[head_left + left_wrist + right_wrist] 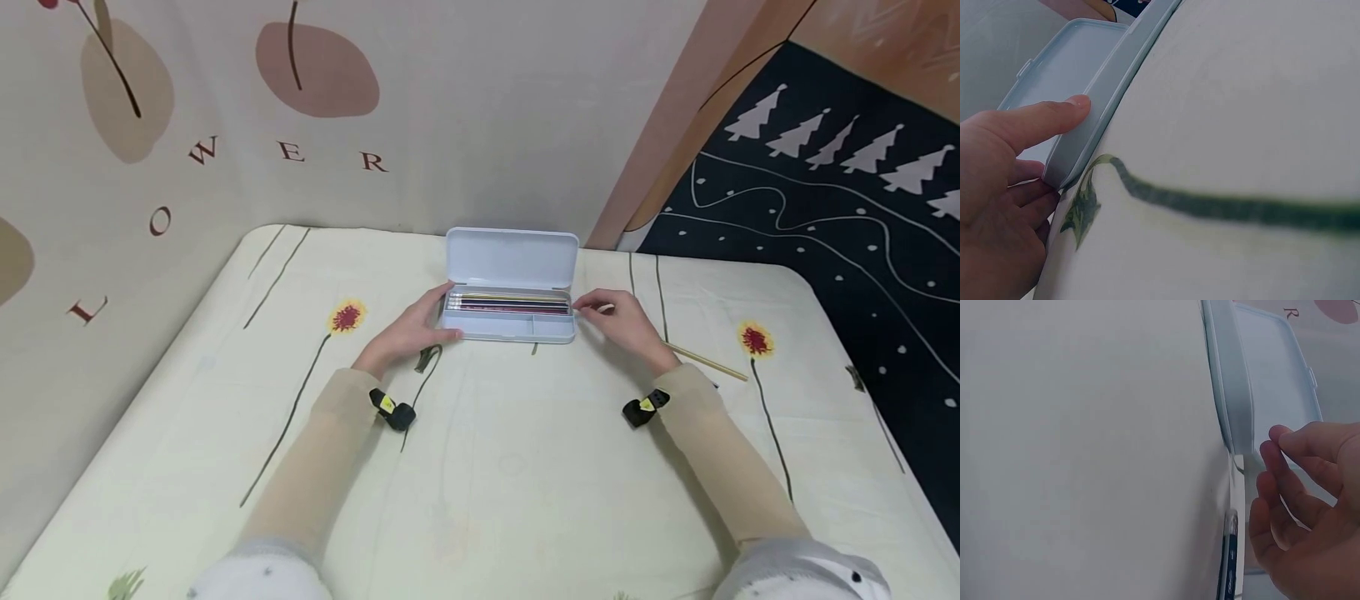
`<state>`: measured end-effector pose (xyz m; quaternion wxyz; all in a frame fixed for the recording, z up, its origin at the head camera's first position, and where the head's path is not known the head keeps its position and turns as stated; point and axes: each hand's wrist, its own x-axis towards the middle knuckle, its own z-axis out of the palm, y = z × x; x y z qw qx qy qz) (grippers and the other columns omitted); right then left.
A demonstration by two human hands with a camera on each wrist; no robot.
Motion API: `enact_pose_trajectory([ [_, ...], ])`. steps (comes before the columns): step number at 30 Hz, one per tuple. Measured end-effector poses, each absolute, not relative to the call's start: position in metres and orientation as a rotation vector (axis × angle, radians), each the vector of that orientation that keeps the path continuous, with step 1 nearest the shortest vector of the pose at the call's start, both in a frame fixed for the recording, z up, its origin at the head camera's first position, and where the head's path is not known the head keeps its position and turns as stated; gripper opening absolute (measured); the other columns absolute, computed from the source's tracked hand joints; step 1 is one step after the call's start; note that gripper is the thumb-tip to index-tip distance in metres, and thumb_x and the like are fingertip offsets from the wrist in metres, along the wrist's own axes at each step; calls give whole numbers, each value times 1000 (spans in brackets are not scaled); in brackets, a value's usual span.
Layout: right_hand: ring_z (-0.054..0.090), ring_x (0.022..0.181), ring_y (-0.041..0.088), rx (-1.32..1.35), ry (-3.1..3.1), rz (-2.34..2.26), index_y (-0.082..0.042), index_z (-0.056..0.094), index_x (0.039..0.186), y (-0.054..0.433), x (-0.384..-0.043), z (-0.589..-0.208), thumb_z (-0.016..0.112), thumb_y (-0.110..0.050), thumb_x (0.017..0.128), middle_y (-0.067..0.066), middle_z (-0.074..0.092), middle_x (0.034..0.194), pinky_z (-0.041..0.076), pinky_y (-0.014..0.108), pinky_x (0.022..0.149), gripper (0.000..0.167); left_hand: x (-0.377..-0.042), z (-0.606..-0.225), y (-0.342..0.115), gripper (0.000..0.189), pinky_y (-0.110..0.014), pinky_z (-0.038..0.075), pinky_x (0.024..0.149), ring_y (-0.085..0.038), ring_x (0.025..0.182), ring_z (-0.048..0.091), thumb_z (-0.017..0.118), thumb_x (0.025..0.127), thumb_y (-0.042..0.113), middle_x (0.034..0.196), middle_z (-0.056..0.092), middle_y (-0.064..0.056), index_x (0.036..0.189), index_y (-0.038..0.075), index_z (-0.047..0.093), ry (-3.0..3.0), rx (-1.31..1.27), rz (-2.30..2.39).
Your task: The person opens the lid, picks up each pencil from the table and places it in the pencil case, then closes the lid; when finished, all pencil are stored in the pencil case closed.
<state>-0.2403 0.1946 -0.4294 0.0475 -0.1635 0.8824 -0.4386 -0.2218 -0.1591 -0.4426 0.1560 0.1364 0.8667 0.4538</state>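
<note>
A pale blue pencil case (498, 329) stands with its lid (512, 258) raised. Several pencils (513, 303) lie side by side in its long back compartment. My left hand (408, 332) grips the case's left end; in the left wrist view the thumb (1063, 117) presses the front wall while the other fingers curl at the end. At the right end is my right hand (622, 321), thumb and forefinger close together beside the rim. The right wrist view shows these fingertips (1275, 440) with nothing visible between them; whether they touch the case I cannot tell.
A gold pencil (708, 362) lies on the cloth-covered table (517, 500) beside the right wrist. Near it is a dark blue pencil (1229, 559), mostly hidden by the right arm in the head view. Patterned fabric (480, 125) hangs behind the table.
</note>
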Motion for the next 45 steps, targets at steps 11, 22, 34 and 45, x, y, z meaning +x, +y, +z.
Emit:
enact_pose_trajectory([
  [11,57,95,22,-471,2720,-1303,3,69,106,216,-232,-423,56,-1,94,17,67,108,47,29,81,18,-221,-442,-160,90,-46,11,116,-28,145,11,71,87,23,159,16,-13,155,9,14,2481,394,1294],
  [22,55,100,26,-414,2759,-1204,3,68,109,245,-221,-418,56,-3,95,18,65,111,46,35,85,19,-222,-443,-160,90,-47,11,116,-28,145,11,72,87,23,159,16,-12,155,10,15,2478,396,1299],
  [34,53,99,25,-330,2765,-1152,-1,69,110,272,-211,-415,57,-14,98,17,63,114,45,27,77,22,-222,-444,-161,89,-46,12,116,-27,145,11,71,88,23,159,16,-11,155,11,15,2477,391,1299],
  [45,53,100,31,-263,2777,-1068,2,67,113,287,-201,-407,54,-12,98,20,61,115,45,29,75,23,-223,-446,-161,89,-45,11,116,-26,145,11,71,88,25,159,16,-10,155,13,15,2472,371,1300],
])
